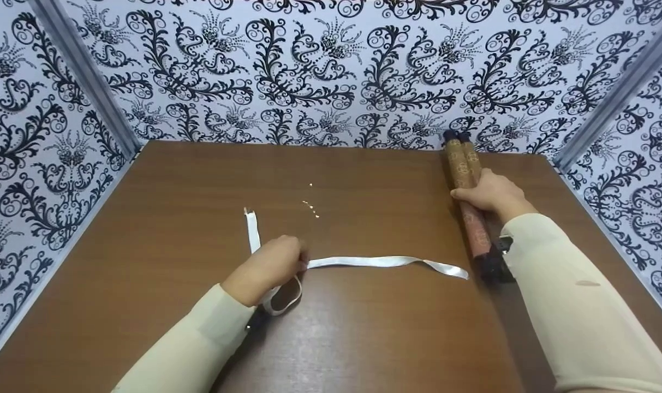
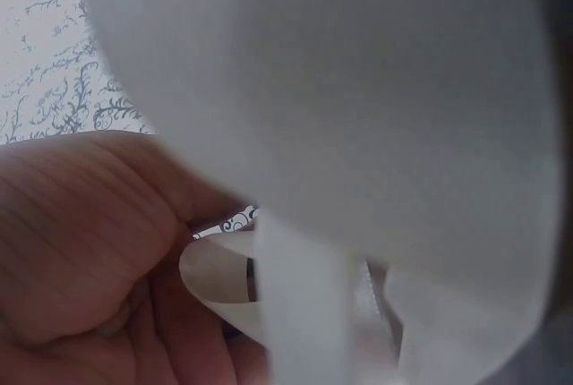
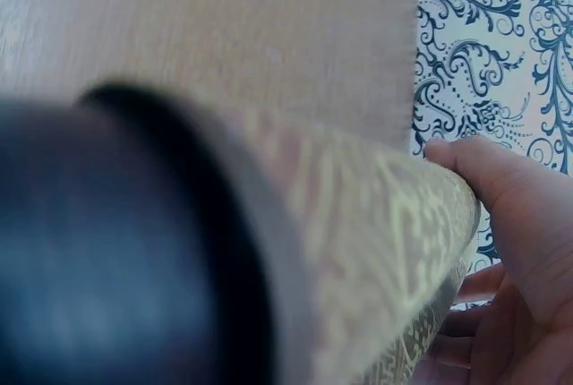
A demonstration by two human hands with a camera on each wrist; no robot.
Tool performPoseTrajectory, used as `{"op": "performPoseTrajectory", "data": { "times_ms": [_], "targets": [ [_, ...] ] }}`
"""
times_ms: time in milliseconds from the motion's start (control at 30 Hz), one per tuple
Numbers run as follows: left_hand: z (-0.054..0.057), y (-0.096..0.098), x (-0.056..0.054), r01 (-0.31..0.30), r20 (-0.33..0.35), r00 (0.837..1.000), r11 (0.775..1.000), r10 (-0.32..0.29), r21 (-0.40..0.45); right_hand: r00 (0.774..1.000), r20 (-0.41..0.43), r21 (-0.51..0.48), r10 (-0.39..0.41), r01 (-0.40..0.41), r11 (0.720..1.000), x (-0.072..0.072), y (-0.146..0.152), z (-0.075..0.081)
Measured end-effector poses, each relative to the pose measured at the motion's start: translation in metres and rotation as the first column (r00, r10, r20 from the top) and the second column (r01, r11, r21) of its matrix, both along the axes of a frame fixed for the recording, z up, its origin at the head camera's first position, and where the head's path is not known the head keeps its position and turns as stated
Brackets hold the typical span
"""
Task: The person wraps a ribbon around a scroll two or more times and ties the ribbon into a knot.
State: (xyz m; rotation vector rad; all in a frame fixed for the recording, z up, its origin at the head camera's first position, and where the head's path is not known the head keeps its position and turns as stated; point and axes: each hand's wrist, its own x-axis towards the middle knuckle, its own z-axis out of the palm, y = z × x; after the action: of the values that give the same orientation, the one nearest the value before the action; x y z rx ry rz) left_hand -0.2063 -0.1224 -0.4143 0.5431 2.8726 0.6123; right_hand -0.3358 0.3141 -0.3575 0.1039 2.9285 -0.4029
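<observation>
Pinched in my left hand (image 1: 270,265) is a white ribbon (image 1: 374,262). One stretch of it runs right across the table, a short end lies beyond the hand, and a loop hangs below. In the left wrist view the ribbon (image 2: 309,304) fills much of the picture, close and blurred. At the far right, my right hand (image 1: 494,194) grips two side-by-side patterned rolls (image 1: 461,164), gold and reddish with black ends, like a scroll. The right wrist view shows the thumb along one patterned roll (image 3: 376,215); its black end is near the camera.
The brown wooden table (image 1: 374,333) stands against walls with black scroll-patterned paper (image 1: 309,65). Several tiny pale scraps (image 1: 311,206) lie near its middle. Grey corner posts (image 1: 85,76) rise at the back left and right.
</observation>
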Motion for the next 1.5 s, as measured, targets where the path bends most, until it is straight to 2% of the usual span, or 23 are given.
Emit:
{"op": "performPoseTrajectory", "data": {
  "times_ms": [467, 900, 1200, 1500],
  "targets": [
    [0.001, -0.002, -0.001, 0.018, -0.036, 0.999, 1.000, -0.018, -0.005, 0.998, -0.040, -0.142, 0.043, -0.048, 0.989, 0.013, -0.018, 0.013],
    [0.000, 0.000, -0.001, -0.005, -0.010, 1.000, 1.000, 0.005, -0.010, 0.994, -0.044, -0.220, 0.105, -0.112, 0.969, 0.034, -0.042, 0.016],
    [-0.001, 0.000, -0.001, -0.001, -0.025, 1.000, 1.000, 0.001, 0.005, 0.990, -0.034, -0.238, 0.134, -0.138, 0.962, 0.049, -0.067, 0.010],
    [0.000, 0.000, -0.001, -0.003, -0.034, 0.999, 1.000, 0.003, -0.004, 0.988, -0.027, -0.239, 0.152, -0.154, 0.959, 0.062, -0.089, -0.003]
  ]
}}
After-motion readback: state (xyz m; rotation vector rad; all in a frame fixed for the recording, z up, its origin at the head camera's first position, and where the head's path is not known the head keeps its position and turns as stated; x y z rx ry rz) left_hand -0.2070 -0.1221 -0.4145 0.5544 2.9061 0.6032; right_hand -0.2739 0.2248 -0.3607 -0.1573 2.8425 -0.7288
